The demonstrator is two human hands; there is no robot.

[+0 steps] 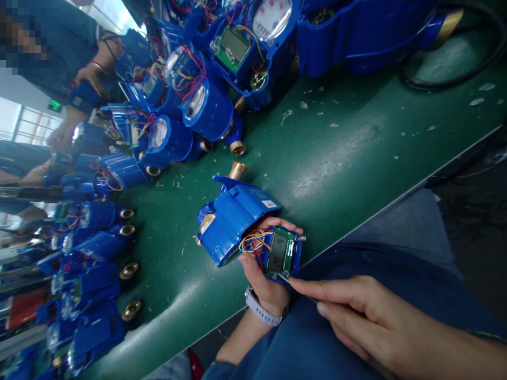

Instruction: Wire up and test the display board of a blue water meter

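My left hand (263,282), with a pale watch strap at the wrist, is closed around the blue electronics housing of a water meter. Inside it shows a green circuit board (291,248) with a lit grey display (279,252). Coloured wires (255,241) run from the board into the blue meter body (233,216), which lies tilted on the table. My right hand (368,311) pinches a thin metal tool (282,276). Its tip is at the lower edge of the board. Most of the tool is hidden by my fingers, so its exact kind does not show.
Several blue water meters with brass ends, such as one meter (209,113), stand along the green table (336,142). A black cable (420,84) loops at the far right. Across the table, co-workers' hands (93,79) handle other meters. White scraps are scattered about.
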